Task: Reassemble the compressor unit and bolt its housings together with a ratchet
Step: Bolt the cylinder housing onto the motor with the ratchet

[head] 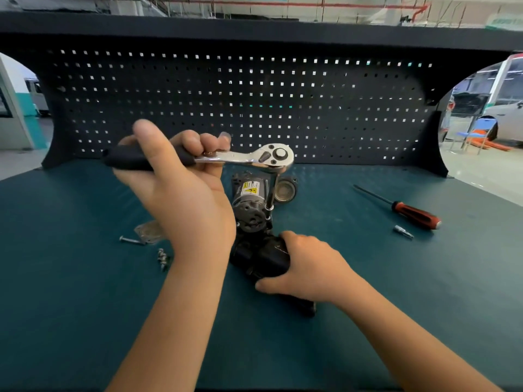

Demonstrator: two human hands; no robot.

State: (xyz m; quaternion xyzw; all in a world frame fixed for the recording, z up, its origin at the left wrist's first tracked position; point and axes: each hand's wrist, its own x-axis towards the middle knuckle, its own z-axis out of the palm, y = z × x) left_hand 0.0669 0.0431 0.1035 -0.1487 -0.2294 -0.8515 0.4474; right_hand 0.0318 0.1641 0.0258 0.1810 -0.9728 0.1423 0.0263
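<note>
"So, where's the compressor unit [252,216]?"

"In the middle of the teal surface [85,292], lying lengthwise away from the person. Its silver motor can, with a yellow warning label [250,190], is at the far end and a black housing [263,256] is at the near end."

"And the ratchet [249,158]?"

"Held above the unit, roughly level, chrome head to the right. An extension bar [270,190] drops from the head to the unit's right side, where the silver part meets the black one (what sits at its tip is too small to make out)."

"Who has hold of what?"

"The left hand [175,179] grips the ratchet's black handle, fingers [198,142] curled fully round it and thumb sticking up. The right hand [308,264] clasps the black housing, fingers [294,239] wrapped over its top and thumb along the near edge."

"Anything lying around?"

"Just behind the unit there's a round metal part [285,189]. To the right, well apart, lies a screwdriver [416,215] with a red-and-black handle, and a small socket bit [403,231] is near it. To the left, a bolt [131,239] lies beside something clear and crumpled, partly hidden by the left wrist. A cluster of small screws [164,258] sits nearer the person. A dark pegboard [283,108] stands at the back of the surface."
</note>
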